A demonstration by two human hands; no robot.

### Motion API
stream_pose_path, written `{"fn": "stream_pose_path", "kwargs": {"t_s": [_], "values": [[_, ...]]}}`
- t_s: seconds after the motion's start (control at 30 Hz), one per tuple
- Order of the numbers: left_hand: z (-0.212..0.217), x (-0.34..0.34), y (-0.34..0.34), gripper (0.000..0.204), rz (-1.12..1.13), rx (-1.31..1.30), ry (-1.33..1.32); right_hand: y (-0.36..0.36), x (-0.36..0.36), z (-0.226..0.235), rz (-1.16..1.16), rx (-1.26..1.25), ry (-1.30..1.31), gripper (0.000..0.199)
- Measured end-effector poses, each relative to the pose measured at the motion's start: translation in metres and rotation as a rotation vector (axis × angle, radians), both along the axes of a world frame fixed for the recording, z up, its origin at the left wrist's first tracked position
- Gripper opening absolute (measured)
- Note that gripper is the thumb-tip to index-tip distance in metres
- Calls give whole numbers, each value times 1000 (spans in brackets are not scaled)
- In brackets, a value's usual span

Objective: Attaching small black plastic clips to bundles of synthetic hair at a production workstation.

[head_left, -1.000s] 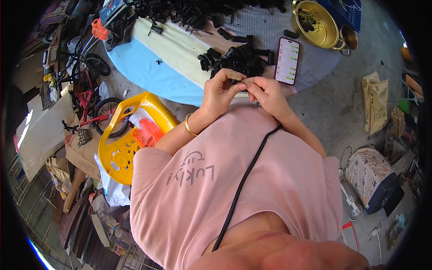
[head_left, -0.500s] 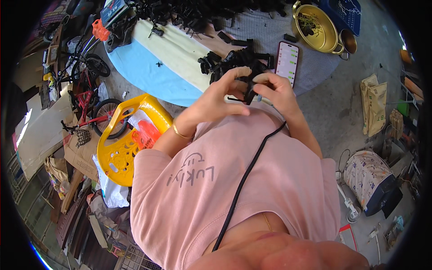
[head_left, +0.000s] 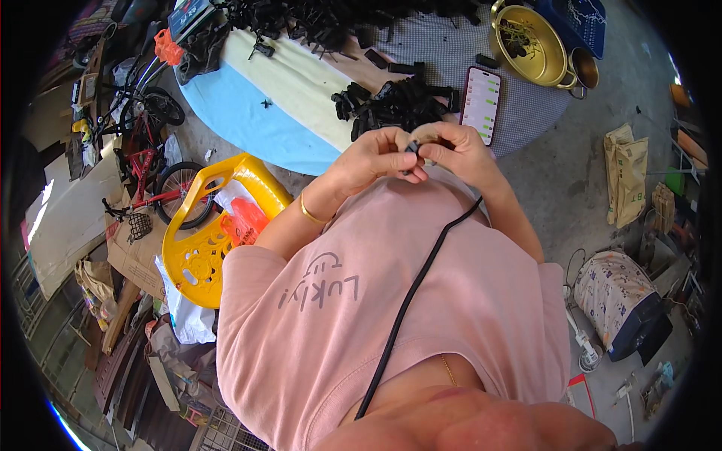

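The left grip (head_left: 376,160) is pinching a small dark part (head_left: 411,147) (right grip (head_left: 460,152), just beside: cannot tell); uneven pressure could be slipping it loose.

A lit smartphone (head_left: 480,105) lies near the right edge of the table (head_left: 523,113); a golden two-handled pot (head_left: 553,64) sits at the table's far right edge. A yellow plastic chair (head_left: 259,188) and red bicycle (head_left: 140,162) are beyond its left edge.
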State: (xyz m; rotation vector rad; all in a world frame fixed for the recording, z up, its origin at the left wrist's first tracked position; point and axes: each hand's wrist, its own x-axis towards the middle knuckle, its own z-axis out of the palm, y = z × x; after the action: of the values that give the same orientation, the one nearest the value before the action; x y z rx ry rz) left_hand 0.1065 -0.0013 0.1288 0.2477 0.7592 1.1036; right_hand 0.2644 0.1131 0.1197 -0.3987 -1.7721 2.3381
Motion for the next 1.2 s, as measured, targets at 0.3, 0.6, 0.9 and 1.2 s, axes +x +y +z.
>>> {"fn": "stream_pose_path", "kwargs": {"t_s": [0.3, 0.6, 0.9, 1.2], "values": [[0, 14, -6, 16, 241, 84, 570, -27, 6, 11, -275, 317, -231, 14], [2, 20, -9, 24, 247, 93, 660, -27, 6, 11, -248, 355, -250, 15], [-9, 23, -13, 18, 350, 163, 881, -28, 3, 3, -196, 222, -321, 17], [-24, 17, -15, 21, 228, 105, 992, -26, -3, -20, -137, 163, -386, 18]]}}
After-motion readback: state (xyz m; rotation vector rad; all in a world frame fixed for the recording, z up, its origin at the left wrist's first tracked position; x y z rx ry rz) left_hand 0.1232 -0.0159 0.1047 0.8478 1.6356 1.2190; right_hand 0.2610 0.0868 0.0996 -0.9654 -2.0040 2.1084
